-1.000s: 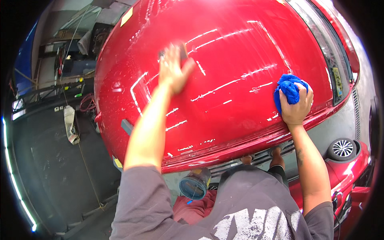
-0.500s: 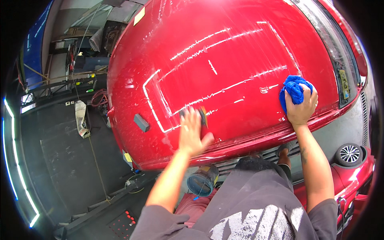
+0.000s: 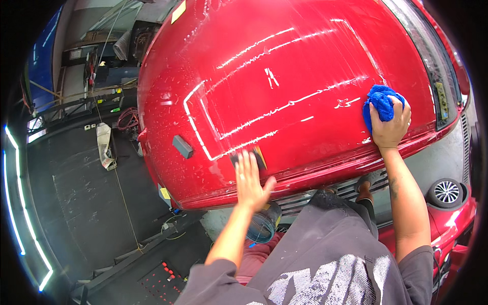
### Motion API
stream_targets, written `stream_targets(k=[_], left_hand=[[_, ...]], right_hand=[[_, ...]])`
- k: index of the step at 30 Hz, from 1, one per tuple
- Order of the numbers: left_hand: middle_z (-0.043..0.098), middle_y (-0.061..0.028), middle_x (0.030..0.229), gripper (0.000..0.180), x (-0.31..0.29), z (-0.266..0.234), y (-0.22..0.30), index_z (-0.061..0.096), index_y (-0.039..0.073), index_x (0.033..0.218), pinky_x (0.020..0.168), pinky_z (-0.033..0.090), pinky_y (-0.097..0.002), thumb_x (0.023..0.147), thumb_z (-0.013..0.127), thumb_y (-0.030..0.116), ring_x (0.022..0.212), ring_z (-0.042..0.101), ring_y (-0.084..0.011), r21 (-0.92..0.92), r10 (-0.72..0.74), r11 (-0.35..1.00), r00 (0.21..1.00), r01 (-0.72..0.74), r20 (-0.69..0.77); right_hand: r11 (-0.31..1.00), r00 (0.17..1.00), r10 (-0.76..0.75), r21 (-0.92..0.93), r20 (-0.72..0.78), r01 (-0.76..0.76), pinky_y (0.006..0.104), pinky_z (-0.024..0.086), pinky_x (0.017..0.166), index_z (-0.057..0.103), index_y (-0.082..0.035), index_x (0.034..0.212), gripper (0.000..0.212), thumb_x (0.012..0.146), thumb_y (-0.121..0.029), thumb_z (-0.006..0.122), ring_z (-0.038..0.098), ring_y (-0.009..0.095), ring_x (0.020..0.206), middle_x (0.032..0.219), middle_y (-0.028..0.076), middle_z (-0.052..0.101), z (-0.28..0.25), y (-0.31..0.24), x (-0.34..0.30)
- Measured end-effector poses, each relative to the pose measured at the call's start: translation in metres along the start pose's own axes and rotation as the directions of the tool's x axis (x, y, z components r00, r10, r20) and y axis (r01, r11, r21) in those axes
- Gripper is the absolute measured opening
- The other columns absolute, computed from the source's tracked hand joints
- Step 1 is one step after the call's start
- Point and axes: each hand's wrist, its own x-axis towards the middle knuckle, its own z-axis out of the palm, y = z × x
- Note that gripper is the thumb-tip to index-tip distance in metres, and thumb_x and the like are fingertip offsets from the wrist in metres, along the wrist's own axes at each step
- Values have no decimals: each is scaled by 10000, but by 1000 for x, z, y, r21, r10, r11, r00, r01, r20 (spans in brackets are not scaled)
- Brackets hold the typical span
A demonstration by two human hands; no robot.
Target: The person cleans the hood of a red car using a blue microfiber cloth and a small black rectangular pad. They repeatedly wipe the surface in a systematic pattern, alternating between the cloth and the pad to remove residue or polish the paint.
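A red car hood (image 3: 325,119), wet with droplets and bright streaks of reflected light, fills the middle of the view. Flat on its near side lies my left hand (image 3: 250,178), fingers stretched and thumb out to the side. Its fingertips press on a dark flat pad (image 3: 261,158) with a yellowish edge, partly hidden beneath them. My right hand (image 3: 391,124) is closed around a bunched blue cloth (image 3: 378,101), which rests on the hood near the windshield. To the left of my left hand, a grey block (image 3: 183,146) sits on the hood.
A dark bucket (image 3: 263,226) stands below the hood's near edge. The windshield (image 3: 432,56) borders the hood on the right. Another red car part with a wheel (image 3: 446,193) is at lower right. Cluttered shelving (image 3: 109,76) and a dark floor (image 3: 76,203) lie left.
My left hand and the dark pad have moved slightly right and nearer me. My right hand with the blue cloth has shifted slightly right. The whole view has shifted a little.
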Motion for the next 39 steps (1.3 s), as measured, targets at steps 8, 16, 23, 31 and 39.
stream_targets(k=[8,16,23,31,39], left_hand=[[83,-320,1848,1063,226,-80,-117,144,-86,1756,1395,47,-568,1116,397,725,1736,52,-439,121,-86,987,983,106,-163],[131,-358,1826,977,174,-38,-88,185,-123,1733,1389,58,-600,1137,455,602,1718,99,-488,114,-13,992,967,44,-254],[136,-336,1835,1139,-34,-11,-26,118,-57,1769,1382,71,-631,1028,627,641,1722,79,-503,122,53,990,989,-70,137],[101,-269,1863,1000,298,-114,-129,157,-40,1772,1403,51,-534,1138,333,712,1744,56,-391,-17,-276,961,953,276,-125],[127,-347,1832,1026,4,1,0,189,-85,1748,1373,82,-639,1078,593,580,1718,80,-510,23,14,1000,1000,-14,-13]], right_hand=[[997,999,-49,63,9,48,572,512,1034,665,-141,1275,583,831,-391,948,656,420,1233,1359,174,656,0,-6,-1],[1000,1000,-16,-5,-7,16,578,528,1019,669,-167,1286,589,830,-416,946,657,423,1236,1354,167,650,1,-2,1],[1000,1000,5,-19,2,-5,573,524,1027,665,-162,1279,581,832,-402,947,662,424,1230,1368,165,647,-1,0,-3],[997,999,-41,61,-14,41,572,526,1023,669,-151,1268,573,836,-404,949,667,429,1220,1351,177,649,8,-8,-3],[1000,1000,6,-2,-3,-6,577,541,1001,674,-170,1273,576,835,-425,945,675,413,1217,1344,152,652,3,2,-4]])
